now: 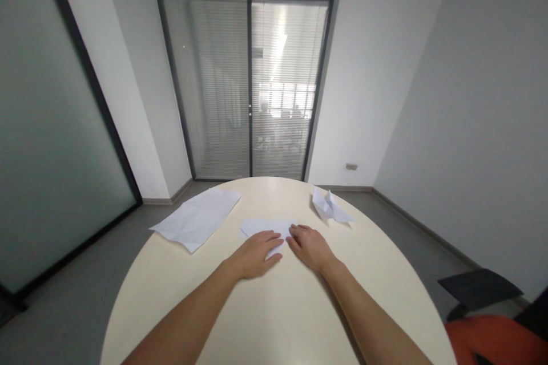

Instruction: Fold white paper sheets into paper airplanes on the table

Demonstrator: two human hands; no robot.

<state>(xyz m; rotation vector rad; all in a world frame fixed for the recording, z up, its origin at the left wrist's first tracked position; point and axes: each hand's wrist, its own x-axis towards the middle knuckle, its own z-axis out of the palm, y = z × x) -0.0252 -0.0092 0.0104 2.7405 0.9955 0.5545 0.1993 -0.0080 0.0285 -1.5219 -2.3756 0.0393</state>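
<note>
A small folded white paper lies flat on the round cream table, just beyond my hands. My left hand rests palm down on its near edge, fingers stretched flat. Beside it, my right hand presses the paper's right end, fingers extended and close together. Neither hand lifts the sheet; both lie on top of it.
A stack of flat white sheets overhangs the table's far left edge. A folded paper plane sits at the far right. A dark and orange chair stands at the lower right. Glass sliding doors are ahead.
</note>
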